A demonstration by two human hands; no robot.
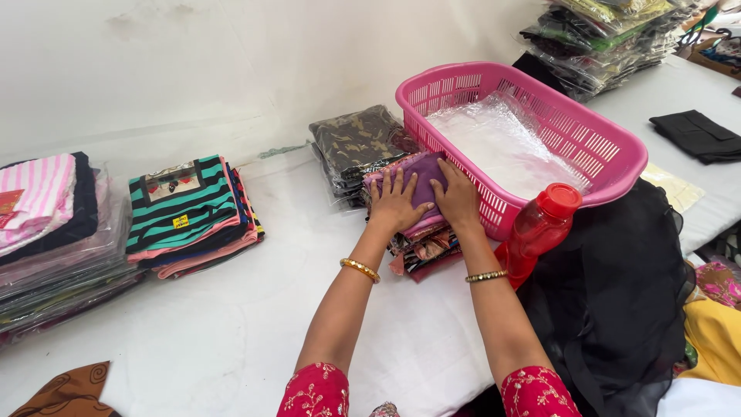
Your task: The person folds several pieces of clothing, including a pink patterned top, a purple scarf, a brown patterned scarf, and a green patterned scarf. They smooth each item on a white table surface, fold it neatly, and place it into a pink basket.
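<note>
On the white table (231, 324), both hands press a purple cloth (423, 179).

Head view: looking down and forward from the person's head, facing the wall
Nearness: sitting close over the white table (231, 324)

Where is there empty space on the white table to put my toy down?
Bare table lies between the striped stack and the left hand. It is crowded around the right hand: pink basket, red bottle, black cloth.
</note>
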